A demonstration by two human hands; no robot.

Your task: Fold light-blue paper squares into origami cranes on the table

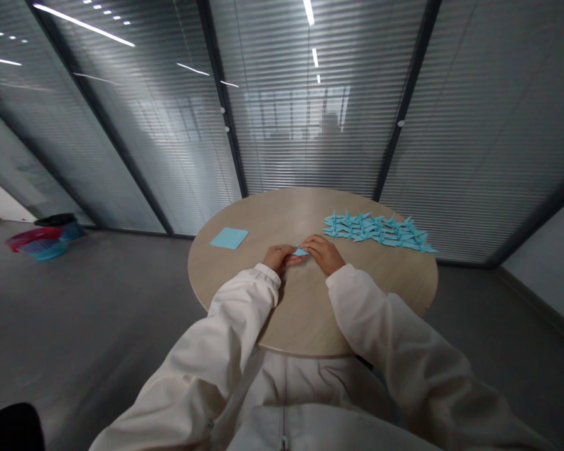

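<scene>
A small folded piece of blue paper [300,252] is held between my two hands over the middle of the round table. My left hand [281,257] grips its left side, fingers closed on it. From the right, my right hand [323,252] pinches the upper right part with the fingertips. Parts of the paper are hidden behind the fingers, so its exact fold cannot be made out. To the left lies a flat stack or sheet of square blue paper [229,238]. Several folded blue paper cranes [376,228] stand close together in rows at the right back.
The round wooden table [305,326] reaches to my body. Behind it rises a glass partition with blinds [310,150]. Blue and red baskets or bins [47,241] stand on the floor at far left, and a dark object [12,429] shows at lower left.
</scene>
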